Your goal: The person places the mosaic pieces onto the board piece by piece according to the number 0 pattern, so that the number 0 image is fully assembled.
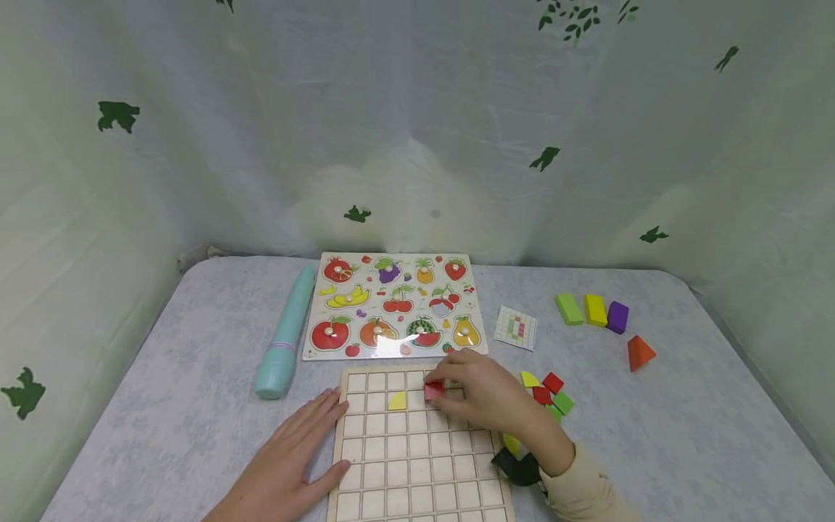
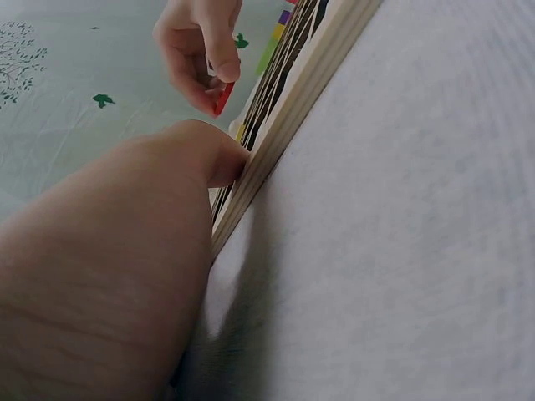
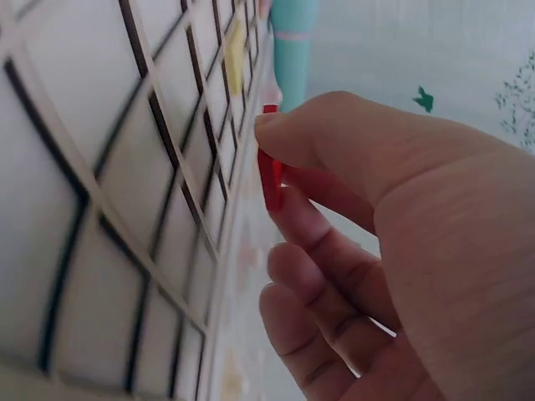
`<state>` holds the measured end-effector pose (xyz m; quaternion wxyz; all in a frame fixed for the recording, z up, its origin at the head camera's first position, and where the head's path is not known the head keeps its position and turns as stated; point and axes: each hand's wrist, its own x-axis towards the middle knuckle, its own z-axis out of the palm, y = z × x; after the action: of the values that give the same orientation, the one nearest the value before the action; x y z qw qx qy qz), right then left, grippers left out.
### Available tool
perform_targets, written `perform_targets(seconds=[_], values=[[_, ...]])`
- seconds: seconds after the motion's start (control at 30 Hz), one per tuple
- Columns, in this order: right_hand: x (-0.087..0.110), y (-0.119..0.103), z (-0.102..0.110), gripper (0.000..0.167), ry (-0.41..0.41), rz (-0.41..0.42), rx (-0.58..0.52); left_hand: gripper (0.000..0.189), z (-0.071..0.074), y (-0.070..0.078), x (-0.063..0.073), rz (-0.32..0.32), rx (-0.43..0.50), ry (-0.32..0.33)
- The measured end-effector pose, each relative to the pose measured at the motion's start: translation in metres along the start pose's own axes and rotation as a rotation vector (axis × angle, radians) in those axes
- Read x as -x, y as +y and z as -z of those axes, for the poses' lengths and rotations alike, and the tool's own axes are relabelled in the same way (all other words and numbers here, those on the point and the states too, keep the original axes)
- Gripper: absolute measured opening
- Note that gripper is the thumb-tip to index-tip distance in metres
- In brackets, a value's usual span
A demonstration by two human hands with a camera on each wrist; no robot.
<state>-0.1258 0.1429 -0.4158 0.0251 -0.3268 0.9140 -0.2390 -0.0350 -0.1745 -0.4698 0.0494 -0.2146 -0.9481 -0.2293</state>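
Note:
My right hand [image 1: 485, 391] pinches a small flat red square tile [image 3: 269, 171] between thumb and fingers, close over the upper part of the wooden grid board [image 1: 376, 467]. In the right wrist view the tile stands on edge, apart from the grid. A yellow quarter-round tile [image 1: 397, 401] lies in a cell near the board's upper left. My left hand [image 1: 293, 453] rests with its fingers extended along the left edge of the board, its thumb touching the rim. In the left wrist view that thumb [image 2: 226, 160] meets the board's side.
Loose red, green and yellow tiles [image 1: 552, 382] lie right of the board. Behind it are a fruit peg puzzle [image 1: 365, 341], a small pattern card [image 1: 516, 328] and a teal tapered stick [image 1: 283, 341]. Colored blocks [image 1: 595, 309] and an orange wedge [image 1: 640, 353] sit at the right.

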Motion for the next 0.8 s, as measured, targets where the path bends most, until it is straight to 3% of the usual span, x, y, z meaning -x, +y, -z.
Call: perform_targets(seconds=[0.37,0.8], values=[[-0.007,-0.007,-0.021,0.024,-0.047,-0.008,-0.032,0.079,0.000,0.000,0.000,0.009,-0.004,-0.007],[-0.005,-0.008,-0.021,0.034,-0.087,-0.012,-0.038,0.079,0.000,0.001,0.000,0.018,-0.012,-0.010]])
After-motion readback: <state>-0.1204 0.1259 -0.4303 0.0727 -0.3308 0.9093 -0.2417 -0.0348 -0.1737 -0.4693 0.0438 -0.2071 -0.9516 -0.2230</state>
